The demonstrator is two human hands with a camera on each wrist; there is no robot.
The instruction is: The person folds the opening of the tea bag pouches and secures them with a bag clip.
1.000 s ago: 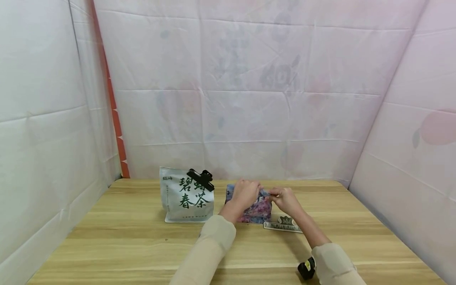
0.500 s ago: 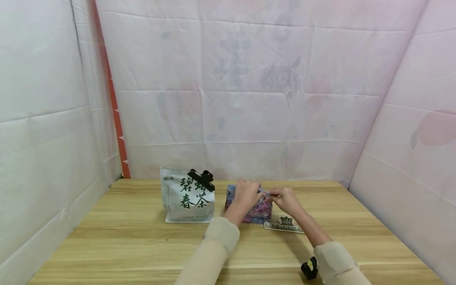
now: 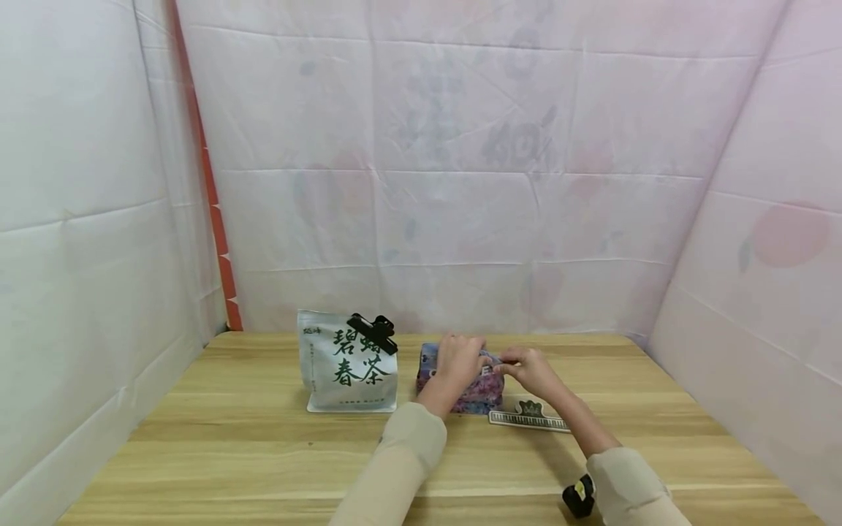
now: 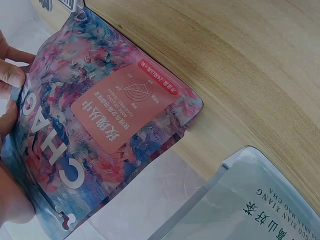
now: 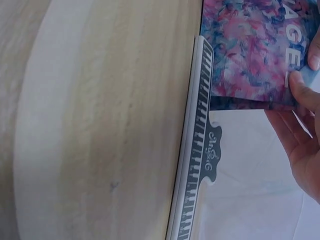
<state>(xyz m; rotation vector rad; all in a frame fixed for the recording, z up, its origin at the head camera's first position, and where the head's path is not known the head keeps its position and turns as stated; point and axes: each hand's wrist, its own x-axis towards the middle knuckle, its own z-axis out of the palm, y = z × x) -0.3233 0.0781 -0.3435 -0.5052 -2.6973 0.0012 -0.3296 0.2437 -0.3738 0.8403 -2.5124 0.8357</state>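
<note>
A blue and pink tea pouch (image 3: 483, 394) stands on the table, large white lettering across its front. My left hand (image 3: 460, 363) covers part of it from above and grips its top edge; in the left wrist view, the fingertips (image 4: 11, 74) of a hand pinch that edge. At the pouch's upper right corner my right hand (image 3: 534, 372) pinches the top, thumb in front and fingers behind. The right wrist view shows the thumb (image 5: 302, 90) on a light blue strip at the pouch's top. A piano-key patterned clip (image 3: 530, 418) lies close to the pouch's lower right corner.
To the left stands a pale tea pouch (image 3: 349, 383) with green characters, a black clip (image 3: 373, 333) slanted over its upper right corner. A small black box (image 3: 579, 497) with a yellow label sits against the right sleeve. White cloth walls (image 3: 447, 219) enclose the table.
Both hands stay on the blue and pink pouch's top edge. The left hand and sleeve have shifted slightly right, and the right sleeve has drifted right with the black box beside it.
</note>
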